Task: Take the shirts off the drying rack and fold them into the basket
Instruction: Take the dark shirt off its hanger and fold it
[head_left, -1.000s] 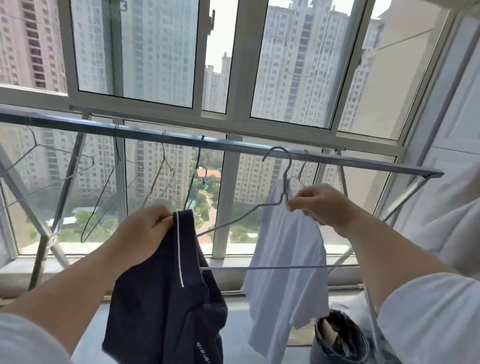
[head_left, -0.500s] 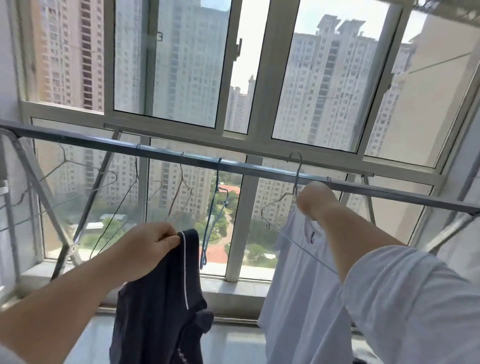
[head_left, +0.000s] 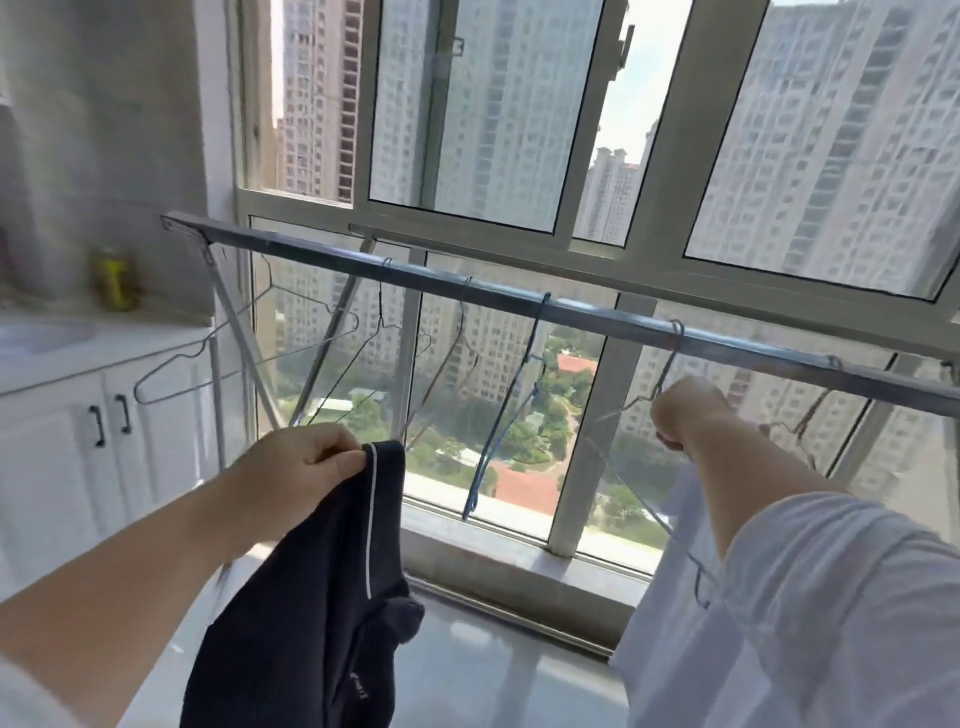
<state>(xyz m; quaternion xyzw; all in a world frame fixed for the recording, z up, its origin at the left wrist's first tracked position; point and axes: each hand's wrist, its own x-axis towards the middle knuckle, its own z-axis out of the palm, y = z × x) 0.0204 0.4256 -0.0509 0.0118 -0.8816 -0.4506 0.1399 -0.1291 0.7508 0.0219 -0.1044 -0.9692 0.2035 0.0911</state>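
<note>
Left hand (head_left: 306, 457): pinches limp navy knit shirt (head_left: 311, 597) with a thin white stripe. Right hand (head_left: 685, 410): curled round thin bent-wire hanger (head_left: 644, 395) hooked on the square steel rail (head_left: 519, 306).

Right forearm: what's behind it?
A white shirt hangs behind the right forearm, with a wire hanger whose hook is on the rack bar. The shirt's upper part and the fingers' grip are covered.
</note>
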